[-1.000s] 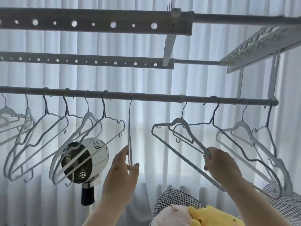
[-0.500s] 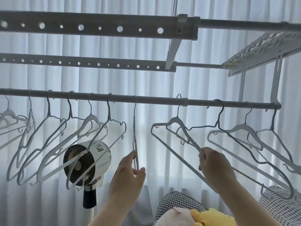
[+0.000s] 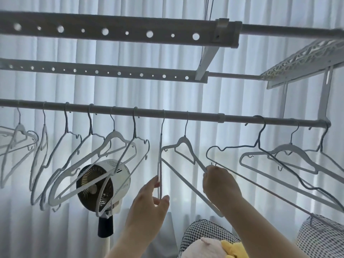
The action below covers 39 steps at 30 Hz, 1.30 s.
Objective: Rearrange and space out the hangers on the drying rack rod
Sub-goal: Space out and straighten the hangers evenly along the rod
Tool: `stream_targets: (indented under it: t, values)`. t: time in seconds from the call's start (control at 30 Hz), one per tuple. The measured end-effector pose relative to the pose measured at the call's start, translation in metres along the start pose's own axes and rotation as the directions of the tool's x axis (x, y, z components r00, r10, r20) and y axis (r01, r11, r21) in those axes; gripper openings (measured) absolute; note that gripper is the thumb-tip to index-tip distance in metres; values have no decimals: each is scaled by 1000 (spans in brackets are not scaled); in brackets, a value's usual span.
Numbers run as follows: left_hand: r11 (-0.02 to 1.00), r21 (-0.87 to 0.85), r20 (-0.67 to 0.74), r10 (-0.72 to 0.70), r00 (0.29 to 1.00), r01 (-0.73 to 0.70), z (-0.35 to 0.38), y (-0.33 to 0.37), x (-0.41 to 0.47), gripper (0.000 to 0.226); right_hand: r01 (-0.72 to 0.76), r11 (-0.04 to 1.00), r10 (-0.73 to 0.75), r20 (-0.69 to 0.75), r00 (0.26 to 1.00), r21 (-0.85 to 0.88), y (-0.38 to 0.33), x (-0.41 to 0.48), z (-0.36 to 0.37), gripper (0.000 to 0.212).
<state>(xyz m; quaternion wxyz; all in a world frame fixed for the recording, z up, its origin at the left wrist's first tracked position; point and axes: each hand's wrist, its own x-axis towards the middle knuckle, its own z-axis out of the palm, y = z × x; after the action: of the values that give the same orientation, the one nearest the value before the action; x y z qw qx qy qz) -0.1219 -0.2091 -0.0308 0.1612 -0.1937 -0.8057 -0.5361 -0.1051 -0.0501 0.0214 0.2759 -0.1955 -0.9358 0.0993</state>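
A grey rod [image 3: 186, 116] runs across the view with several pale hangers hooked on it. My left hand [image 3: 150, 203] pinches the lower end of a hanger seen edge-on [image 3: 160, 164] that hangs near the rod's middle. My right hand [image 3: 217, 183] grips the sloping arm of a white hanger [image 3: 183, 144] just right of it. A dark wire hanger [image 3: 260, 144] and more white hangers [image 3: 286, 151] hang further right. Several hangers [image 3: 74, 161] crowd the left part of the rod, tilted.
Two perforated rack bars [image 3: 111, 32] run above the rod, with a lattice shelf [image 3: 305, 60] at the upper right. A round fan [image 3: 104, 185] stands behind the left hangers. Checked cushions [image 3: 202, 233] and soft toys [image 3: 212, 248] lie below. White curtains fill the background.
The white hanger in my right hand has slid left along the rod, past the rod's joint, closer to the edge-on hanger. My left hand stays on its hanger.
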Motion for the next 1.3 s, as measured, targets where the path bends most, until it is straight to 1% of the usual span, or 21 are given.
stream_targets:
  t: [0.2,0.33,0.5,0.63,0.73,0.87,0.93,1.0,1.07,1.13,1.2,1.27,1.3]
  values:
    - [1000,5,-3,8,1000,-8,-3,-2,-2,51,-14,999,15,-11,1000,33,-5,-4,2,21]
    - [999,19,5,31,1000,-31,-2,-2,-1,52,-33,999,34,-21,999,42,5,-4,1,25]
    - [999,27,14,28,1000,-29,0,0,-1,50,-46,998,48,-39,998,31,11,-8,-5,23]
    - [999,21,8,31,999,-31,0,3,-2,49,-62,998,63,-21,998,23,11,-9,-7,26]
    - [999,18,-7,40,999,-40,2,2,-2,49,-54,997,54,-6,999,49,8,-14,-13,28]
    - [998,-1,-74,67,995,-68,4,0,-1,53,-17,996,18,-19,1000,85,14,-20,-26,44]
    - [996,10,-125,92,988,-91,4,4,-1,55,1,989,12,-84,996,149,29,-20,-34,47]
    - [992,8,-166,122,978,-122,4,8,0,56,6,989,29,-241,970,146,54,-19,-42,41]
    - [991,10,-174,131,976,-131,6,11,2,57,-84,996,88,-348,933,26,82,-17,-51,38]
    - [992,20,-159,125,979,-123,8,12,3,58,-207,975,164,-372,913,-78,108,-16,-58,39]
    - [992,26,-141,129,982,-127,11,13,2,58,-310,941,249,-340,907,-136,128,-17,-62,41]
    - [991,23,-120,134,984,-132,16,14,2,57,-379,896,320,-256,912,-232,141,-18,-62,40]
    - [991,15,-111,131,985,-130,18,15,2,56,-400,883,354,-210,911,-247,144,-18,-60,39]
